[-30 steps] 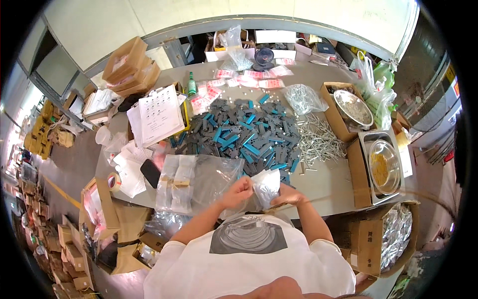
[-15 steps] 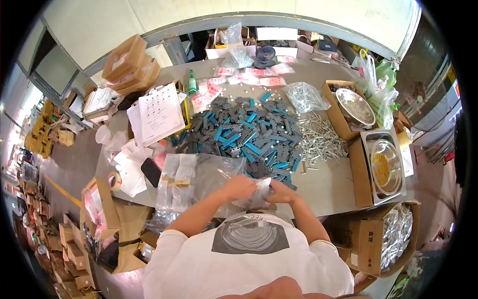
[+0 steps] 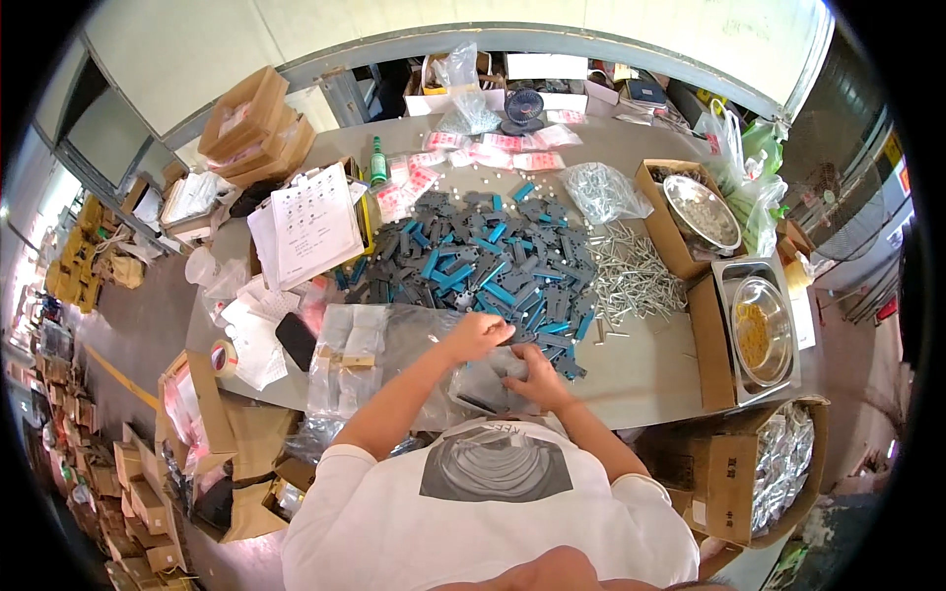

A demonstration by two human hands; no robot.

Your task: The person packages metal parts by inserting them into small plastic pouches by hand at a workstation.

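Observation:
In front of my chest lies a small clear plastic bag, with a dark piece showing at its lower end. My right hand is closed on the bag's right side. My left hand is closed above the bag, at the near edge of a heap of dark grey and teal plastic parts; what its fingers hold, if anything, is hidden. Left of the bag, a large clear plastic sheet lies under my left forearm, beside a stack of packed clear bags.
Loose screws lie right of the heap, near a bag of metal pieces. Cartons hold a metal bowl and a bowl of yellow pieces. A clipboard, phone and tape roll sit left.
Both hands have come apart. My left hand moved up and slightly right toward the heap; my right moved slightly left. The small bag, earlier bunched between them, now lies flatter.

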